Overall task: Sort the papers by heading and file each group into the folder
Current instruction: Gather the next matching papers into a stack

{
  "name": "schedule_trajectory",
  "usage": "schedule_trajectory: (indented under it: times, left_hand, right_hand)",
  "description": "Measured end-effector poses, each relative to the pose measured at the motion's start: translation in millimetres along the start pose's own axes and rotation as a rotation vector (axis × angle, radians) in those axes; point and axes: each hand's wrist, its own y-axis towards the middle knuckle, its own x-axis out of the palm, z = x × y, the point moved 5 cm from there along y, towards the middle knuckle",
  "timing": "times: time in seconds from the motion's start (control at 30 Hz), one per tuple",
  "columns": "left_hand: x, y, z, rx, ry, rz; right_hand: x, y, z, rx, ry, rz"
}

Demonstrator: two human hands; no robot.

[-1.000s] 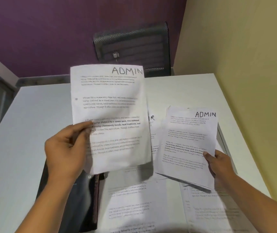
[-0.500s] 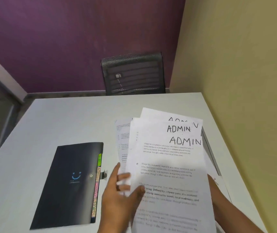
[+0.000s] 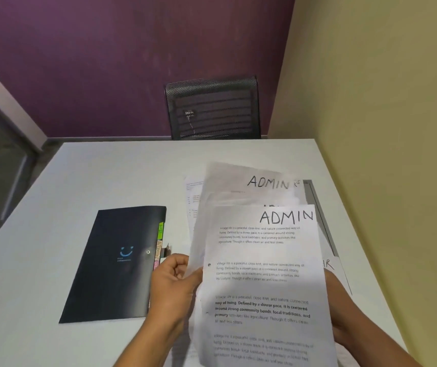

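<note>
Left hand (image 3: 171, 287) pinched the fanned ADMIN sheets (image 3: 262, 287); grip of right hand (image 3: 338, 313) was hidden, cannot tell. Risk: uneven stack might slip onto unsorted papers (image 3: 193, 190) below.

One head-worn camera is looking forward and down across the pale grey tabletop (image 3: 106, 181) toward a black mesh chair (image 3: 213, 109) and purple wall (image 3: 106, 62). It is hovering close above the left hand (image 3: 171, 290) and right hand (image 3: 337, 316).

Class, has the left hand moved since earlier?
Yes: the left hand, pinching white ADMIN sheets, went right, from over the flat black folder to its tabbed edge.
</note>
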Motion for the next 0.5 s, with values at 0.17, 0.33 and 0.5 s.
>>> schedule_trajectory:
  times: [0.17, 0.33, 0.5]
  left_hand:
    - [3, -12, -1, -0.018, -0.037, -0.083]
    - [1, -16, -1, -0.041, -0.075, -0.163]
    - [-7, -5, -13, 0.063, 0.001, -0.080]
  right_hand:
    - [-1, -10, 7, -0.097, -0.140, 0.044]
    - [-6, -14, 7, -0.148, -0.165, 0.045]
    - [-7, -14, 9, -0.188, -0.104, 0.024]
